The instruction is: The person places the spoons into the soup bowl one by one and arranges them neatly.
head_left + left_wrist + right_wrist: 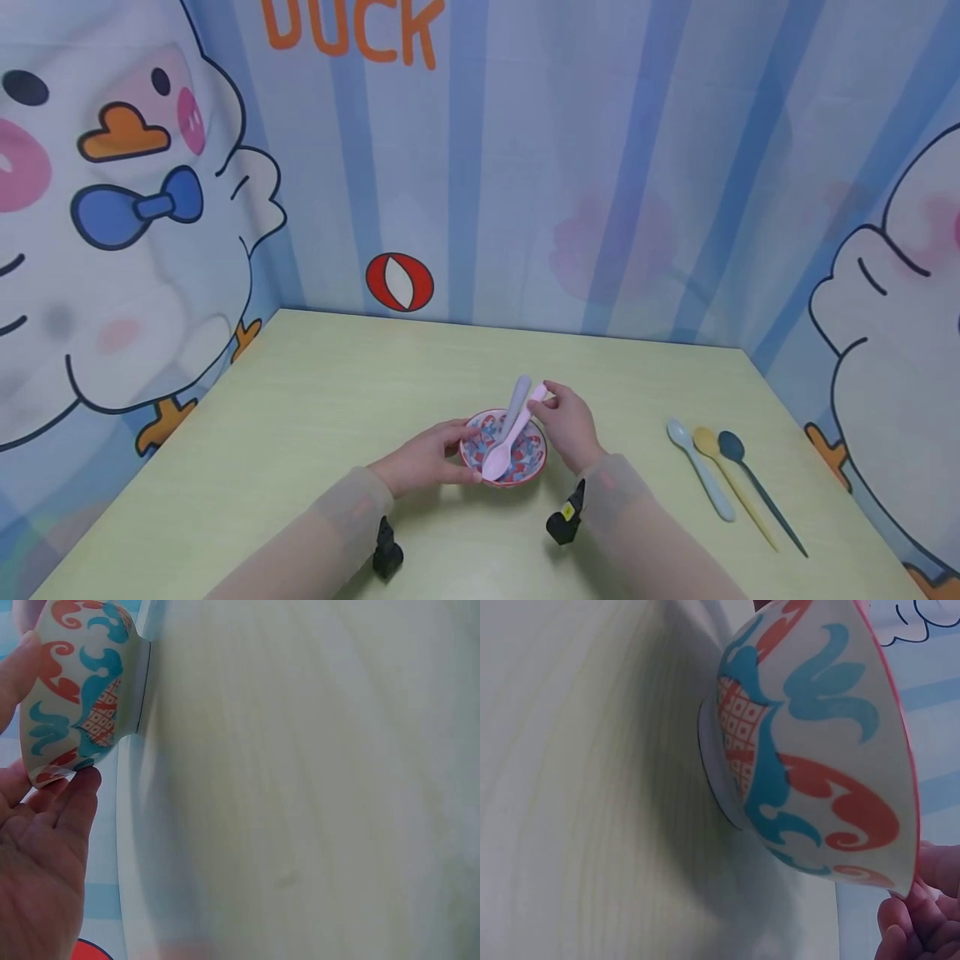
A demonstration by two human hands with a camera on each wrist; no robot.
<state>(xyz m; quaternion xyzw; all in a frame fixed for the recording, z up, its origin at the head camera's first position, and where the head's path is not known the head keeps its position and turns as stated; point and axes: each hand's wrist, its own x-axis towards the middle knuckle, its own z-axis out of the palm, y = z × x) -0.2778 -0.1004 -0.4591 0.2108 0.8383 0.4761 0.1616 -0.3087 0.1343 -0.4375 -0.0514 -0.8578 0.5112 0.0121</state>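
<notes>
Head view: small patterned bowl (503,450) sits on pale green table (315,417), near the front edge, centre. Left hand (423,458) holds the bowl's left side, fingers curled against the outer wall, thumb near the rim. Right hand (570,425) at the bowl's far right, fingertips pinching the upper end of a pink spoon (510,442); spoon's scoop end lies inside the bowl, handle tilted up and away. A grey spoon (517,402) also stands in the bowl, just beside the pink one, handles crossing close together; cannot tell whether the right hand touches it too. Three more spoons lie side by side on the table well to the right: light blue spoon (701,471), yellow spoon (731,483), dark blue spoon (757,487). Both sleeves sheer beige, black wrist cameras underneath. Left wrist view: bowl (79,694) with red and teal swirls, foot ring on the table (315,787), left hand fingertips (79,799) touching just under its rim, palm relaxed. Right wrist view: same bowl (817,742) from its other side, standing on the table (577,787), right hand fingers (922,915) bunched by the rim; spoons not visible here. Backdrop: blue striped curtain (600,167) with cartoon ducks.
</notes>
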